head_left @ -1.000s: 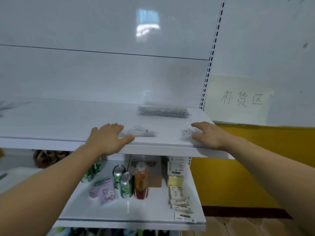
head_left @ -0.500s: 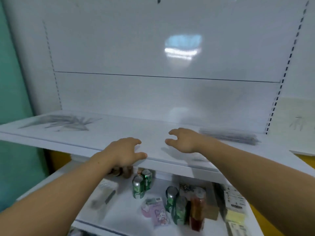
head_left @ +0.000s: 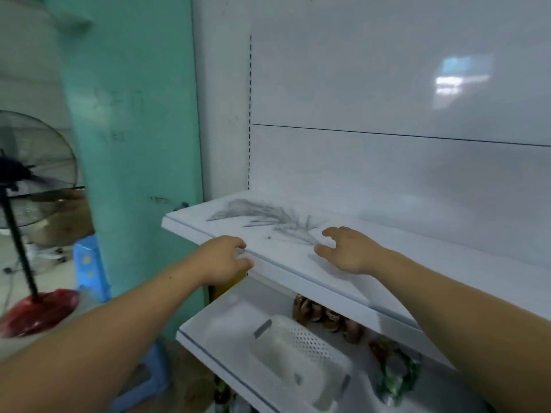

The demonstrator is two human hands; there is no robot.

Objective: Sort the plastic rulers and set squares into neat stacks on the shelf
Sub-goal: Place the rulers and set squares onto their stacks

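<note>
Clear plastic: the rulers and set squares [head_left: 268, 223] are lying in a loose scatter near the left end of the top shelf [head_left: 432, 248], overlapping at odd angles. Blur is hiding which piece is which.
Progress: nothing here is sitting in a neat stack, so I am judging this scatter as wholly unsorted.
Right hand [head_left: 350, 251]: hovering just beside the scatter, fingers spread and curved, gripping nothing.
Left hand [head_left: 223, 259]: sitting at the shelf's front lip, fingers loosely curled, empty.
Around: a white perforated basket [head_left: 301, 350] and brown packets [head_left: 325, 317] are sitting on the lower shelf [head_left: 226, 317]. A green pillar [head_left: 134, 144] and a standing fan [head_left: 32, 168] are flanking the left.
Obstacles: nothing is lying between the hands and the scatter.
</note>
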